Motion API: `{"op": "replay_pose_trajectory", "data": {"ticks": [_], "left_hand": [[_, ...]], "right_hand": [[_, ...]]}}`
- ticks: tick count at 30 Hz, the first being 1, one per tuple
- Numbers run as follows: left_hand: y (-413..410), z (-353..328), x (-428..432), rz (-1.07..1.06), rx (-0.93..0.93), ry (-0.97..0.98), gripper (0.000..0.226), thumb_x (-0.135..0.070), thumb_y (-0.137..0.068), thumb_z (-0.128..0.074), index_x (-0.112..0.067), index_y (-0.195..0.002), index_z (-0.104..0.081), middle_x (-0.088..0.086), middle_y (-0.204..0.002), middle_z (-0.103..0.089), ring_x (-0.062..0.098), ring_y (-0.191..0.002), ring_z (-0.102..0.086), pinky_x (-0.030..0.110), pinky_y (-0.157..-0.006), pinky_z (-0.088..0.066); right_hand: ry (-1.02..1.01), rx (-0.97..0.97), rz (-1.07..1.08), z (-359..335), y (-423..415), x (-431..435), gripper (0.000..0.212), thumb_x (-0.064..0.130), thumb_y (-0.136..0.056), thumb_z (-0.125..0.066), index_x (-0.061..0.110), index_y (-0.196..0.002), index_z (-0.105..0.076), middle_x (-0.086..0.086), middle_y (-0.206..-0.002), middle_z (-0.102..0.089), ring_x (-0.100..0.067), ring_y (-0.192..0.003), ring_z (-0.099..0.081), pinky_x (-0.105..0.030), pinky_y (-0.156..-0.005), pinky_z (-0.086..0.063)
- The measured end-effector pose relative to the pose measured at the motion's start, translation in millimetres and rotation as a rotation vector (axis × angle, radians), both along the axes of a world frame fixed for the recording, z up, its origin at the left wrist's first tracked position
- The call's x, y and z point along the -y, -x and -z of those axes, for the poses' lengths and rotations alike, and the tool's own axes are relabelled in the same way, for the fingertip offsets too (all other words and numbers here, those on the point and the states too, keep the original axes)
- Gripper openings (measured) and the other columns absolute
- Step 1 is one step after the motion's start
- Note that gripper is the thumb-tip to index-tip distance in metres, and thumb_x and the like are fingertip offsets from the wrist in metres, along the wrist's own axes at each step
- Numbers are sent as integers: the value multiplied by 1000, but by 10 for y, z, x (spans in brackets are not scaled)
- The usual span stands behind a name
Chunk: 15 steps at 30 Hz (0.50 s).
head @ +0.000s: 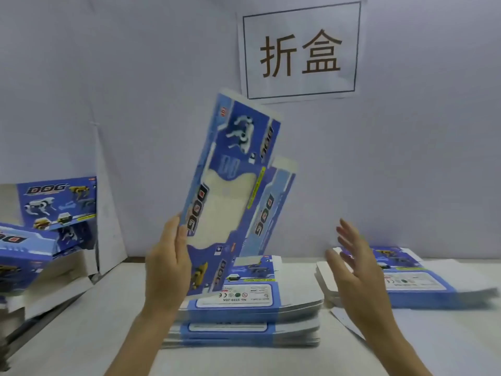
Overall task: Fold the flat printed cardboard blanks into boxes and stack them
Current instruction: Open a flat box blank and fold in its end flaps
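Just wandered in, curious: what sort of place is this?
Likely a box-folding packing station: stacks of flat printed blanks on the table, folded boxes piled at left, and a wall sign reading 折盒 (fold boxes).

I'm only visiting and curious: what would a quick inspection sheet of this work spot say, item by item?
Surface: white table bearing the stacks.
Job's things: held blank tilted upright above the middle stack of flat blanks; second stack to its right; folded boxes piled at the left.
Clutter: white card scrap by the second stack.
Hands: left hand grips the held blank's lower left edge; right hand open, fingers spread, holding nothing.
Cables: nothing seen.
Surroundings: pale wall with a paper sign showing two printed characters.
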State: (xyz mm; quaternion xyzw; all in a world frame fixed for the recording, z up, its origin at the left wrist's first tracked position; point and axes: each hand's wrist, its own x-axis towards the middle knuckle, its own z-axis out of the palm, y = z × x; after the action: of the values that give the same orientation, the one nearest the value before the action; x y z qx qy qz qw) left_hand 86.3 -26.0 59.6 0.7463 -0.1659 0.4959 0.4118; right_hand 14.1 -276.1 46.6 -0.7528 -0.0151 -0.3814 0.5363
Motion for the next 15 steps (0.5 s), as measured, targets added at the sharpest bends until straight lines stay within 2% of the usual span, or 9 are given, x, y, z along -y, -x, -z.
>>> {"op": "replay_pose_trajectory", "data": {"ticks": [2,4,5,7,9,12,14,15], "left_hand": [[77,-110,121,175,-135,278,35,-27,-101,-36,-6,-124,-53,-4,-96,-61,-14,-81,-57,-1,-61,-41],[147,-105,264,290,-250,394,28,-26,-102,-37,-13,-121,-53,-11,-104,-62,-17,-90,-55,-3,-69,-41],[179,-95,327,341,-298,415,29,-27,-101,-38,-15,-123,-53,-13,-107,-62,-15,-93,-56,-2,-69,-42],[226,-69,417,456,-370,463,35,-32,-99,-39,-22,-129,-52,-11,-111,-64,-8,-98,-60,3,-66,-48],[260,-60,458,542,-414,516,39,-34,-95,-41,-29,-132,-52,-10,-112,-65,-2,-100,-63,9,-61,-52],[320,-92,500,569,-384,444,45,-38,-87,-42,-38,-131,-47,-21,-117,-59,-15,-103,-55,3,-58,-47],[335,-97,521,586,-401,401,50,-40,-83,-43,-43,-133,-42,-21,-124,-55,-7,-114,-53,10,-72,-53],[334,-90,521,600,-417,391,54,-41,-82,-44,-43,-136,-40,-19,-128,-54,0,-120,-51,22,-83,-56]], "right_hand": [[-24,-67,-108,-67,37,-1,51,24,-95,-52,31,-142,-34,9,-140,-46,-8,-124,-46,-24,-99,-36],[-39,-101,-198,-102,82,-45,57,42,-87,-47,33,-142,-34,12,-140,-47,-6,-123,-49,-26,-99,-42],[-63,-99,-236,-120,99,-71,62,47,-82,-47,33,-142,-37,11,-137,-52,-6,-119,-54,-27,-94,-49],[-168,-56,-256,-192,128,-88,61,46,-78,-51,34,-137,-42,11,-124,-59,-6,-107,-62,-25,-75,-58],[-202,22,-172,-263,126,-29,56,45,-77,-51,41,-132,-40,22,-118,-57,8,-103,-59,-17,-71,-56],[-185,40,-134,-325,90,99,53,41,-86,-47,31,-138,-42,30,-111,-54,22,-94,-55,-6,-65,-50],[-254,11,-180,-336,67,126,50,31,-92,-51,25,-141,-42,27,-108,-57,21,-87,-58,-6,-56,-48],[-294,6,-192,-334,63,124,52,28,-92,-54,23,-142,-42,23,-108,-59,18,-84,-61,-7,-53,-48]]}}
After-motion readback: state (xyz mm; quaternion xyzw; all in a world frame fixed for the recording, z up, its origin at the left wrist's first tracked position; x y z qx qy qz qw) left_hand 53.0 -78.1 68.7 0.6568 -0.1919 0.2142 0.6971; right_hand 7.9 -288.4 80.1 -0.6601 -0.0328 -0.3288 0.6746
